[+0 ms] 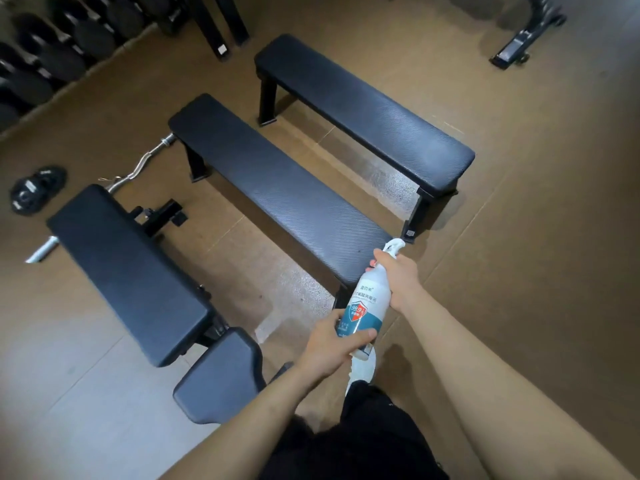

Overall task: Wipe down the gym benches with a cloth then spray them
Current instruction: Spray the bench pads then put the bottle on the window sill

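A white spray bottle (363,306) with a teal and red label is held in both hands, tilted with its nozzle toward the near end of the middle flat bench (277,199). My left hand (332,344) wraps the bottle's lower body. My right hand (398,275) grips its neck at the white spray head. A second flat black bench (363,109) stands behind it. An adjustable black bench (128,271) with a separate seat pad (221,372) is at the left. No cloth can be made out.
Dumbbells on a rack (45,57) fill the top left. A curl bar (138,164) and a weight plate (36,188) lie on the brown floor at the left. Another machine's frame (526,32) is at the top right. My white shoe (363,372) shows below the bottle.
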Demonstrator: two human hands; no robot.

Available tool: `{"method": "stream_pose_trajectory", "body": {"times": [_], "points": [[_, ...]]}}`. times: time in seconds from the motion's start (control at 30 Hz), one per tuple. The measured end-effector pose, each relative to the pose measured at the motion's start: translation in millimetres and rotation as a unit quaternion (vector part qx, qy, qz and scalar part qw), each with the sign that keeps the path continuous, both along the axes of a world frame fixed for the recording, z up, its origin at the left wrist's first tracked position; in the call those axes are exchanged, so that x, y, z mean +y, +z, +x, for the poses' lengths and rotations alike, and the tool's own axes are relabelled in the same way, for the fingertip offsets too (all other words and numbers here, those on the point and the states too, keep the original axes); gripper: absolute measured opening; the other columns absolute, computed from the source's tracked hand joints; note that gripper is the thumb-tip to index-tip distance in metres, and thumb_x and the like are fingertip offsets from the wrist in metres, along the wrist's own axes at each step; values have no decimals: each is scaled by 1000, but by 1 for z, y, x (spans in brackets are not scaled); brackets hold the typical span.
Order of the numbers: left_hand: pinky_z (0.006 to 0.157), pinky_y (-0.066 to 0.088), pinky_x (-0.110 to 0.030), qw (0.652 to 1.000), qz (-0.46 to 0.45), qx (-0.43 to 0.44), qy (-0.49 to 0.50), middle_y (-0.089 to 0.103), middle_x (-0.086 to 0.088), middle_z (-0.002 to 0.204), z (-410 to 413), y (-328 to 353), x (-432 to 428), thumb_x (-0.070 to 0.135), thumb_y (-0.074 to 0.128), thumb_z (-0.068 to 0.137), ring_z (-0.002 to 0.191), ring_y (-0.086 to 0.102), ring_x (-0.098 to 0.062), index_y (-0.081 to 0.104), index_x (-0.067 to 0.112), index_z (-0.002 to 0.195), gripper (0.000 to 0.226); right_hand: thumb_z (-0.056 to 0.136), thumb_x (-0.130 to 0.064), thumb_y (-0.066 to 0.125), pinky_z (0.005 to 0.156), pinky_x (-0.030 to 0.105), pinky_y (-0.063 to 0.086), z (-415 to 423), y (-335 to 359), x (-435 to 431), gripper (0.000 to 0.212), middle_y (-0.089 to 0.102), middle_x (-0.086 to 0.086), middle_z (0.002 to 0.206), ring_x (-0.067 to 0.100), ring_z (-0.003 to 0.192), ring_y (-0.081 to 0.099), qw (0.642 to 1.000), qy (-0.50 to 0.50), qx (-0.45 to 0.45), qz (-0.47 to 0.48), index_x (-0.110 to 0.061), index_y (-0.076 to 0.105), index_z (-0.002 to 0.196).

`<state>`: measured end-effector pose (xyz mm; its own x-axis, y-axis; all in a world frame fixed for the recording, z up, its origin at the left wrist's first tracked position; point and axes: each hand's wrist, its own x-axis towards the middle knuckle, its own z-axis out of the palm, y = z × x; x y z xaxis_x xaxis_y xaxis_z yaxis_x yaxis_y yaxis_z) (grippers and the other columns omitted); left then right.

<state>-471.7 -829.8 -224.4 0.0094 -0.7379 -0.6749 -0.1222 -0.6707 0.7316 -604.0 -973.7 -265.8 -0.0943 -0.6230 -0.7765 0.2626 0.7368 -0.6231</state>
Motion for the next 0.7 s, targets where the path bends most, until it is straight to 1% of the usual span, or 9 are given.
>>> {"method": "stream_pose_trajectory", "body": {"times": [0.07, 0.13, 0.2, 0.3, 0.37, 0.47, 0.53, 0.63, 0.7], "points": [[80, 63, -34, 1000, 4, 5, -3, 76, -2, 107, -2, -2, -14, 40, 88, 78, 90, 77, -18, 62, 27, 117, 48, 91, -18, 74, 67, 38, 56, -6, -4, -11, 16, 67, 10, 78, 22, 62, 66, 1000, -3, -10, 3, -7, 63, 93], [81, 64, -36, 1000, 11, 5, -4, 76, -3, 108, -2, -2, -25, 43, 88, 76, 91, 77, -18, 62, 25, 122, 56, 88, -19, 77, 66, 40, 58, -6, -6, -21, 22, 68, 11, 77, 22, 59, 69, 1000, 16, -15, 6, -6, 63, 99], [76, 63, -31, 1000, 17, -5, -3, 75, -2, 111, -2, -3, -33, 45, 88, 77, 92, 76, -16, 60, 24, 125, 59, 88, -15, 77, 69, 42, 58, -2, -5, -31, 21, 67, 12, 81, 22, 58, 69, 999, 33, -25, 0, -5, 62, 100], [68, 58, -20, 1000, 18, -23, 10, 71, -1, 113, -2, -5, -41, 39, 86, 81, 93, 74, -14, 58, 22, 127, 57, 90, -13, 75, 72, 42, 56, 8, -4, -45, 14, 65, 11, 81, 21, 59, 66, 998, 49, -33, -3, -6, 63, 90], [73, 60, -22, 999, 20, -19, 20, 70, 1, 113, 1, -7, -47, 39, 87, 81, 94, 74, -12, 58, 23, 126, 56, 90, -14, 74, 73, 42, 54, 14, -3, -55, 14, 65, 11, 79, 22, 59, 65, 997, 65, -31, -8, -8, 62, 87], [86, 63, -33, 999, 22, -3, 31, 70, 5, 113, 8, -10, -61, 41, 87, 80, 95, 74, -8, 57, 25, 124, 56, 90, -13, 74, 70, 42, 57, 23, 0, -71, 14, 67, 9, 77, 24, 61, 67, 995, 96, -12, -17, -9, 61, 91], [87, 63, -32, 999, 20, 3, 34, 69, 5, 114, 15, -12, -73, 40, 86, 81, 98, 72, -8, 57, 24, 124, 55, 90, -15, 75, 68, 42, 58, 32, 4, -85, 16, 68, 9, 76, 26, 62, 70, 993, 115, 5, -28, -9, 61, 93], [86, 62, -26, 999, 11, 24, 43, 70, 5, 113, 33, -16, -95, 35, 87, 81, 100, 72, -8, 58, 24, 122, 52, 91, -17, 74, 66, 40, 58, 55, 9, -109, 17, 67, 11, 76, 25, 61, 68, 990, 129, 40, -50, -7, 61, 88], [89, 62, -30, 998, 13, 43, 52, 70, 5, 114, 51, -20, -111, 35, 88, 80, 101, 72, -9, 57, 29, 118, 49, 91, -23, 73, 70, 43, 61, 76, 11, -128, 19, 69, 10, 77, 26, 66, 70, 982, 160, 78, -68, -8, 62, 89]]}}
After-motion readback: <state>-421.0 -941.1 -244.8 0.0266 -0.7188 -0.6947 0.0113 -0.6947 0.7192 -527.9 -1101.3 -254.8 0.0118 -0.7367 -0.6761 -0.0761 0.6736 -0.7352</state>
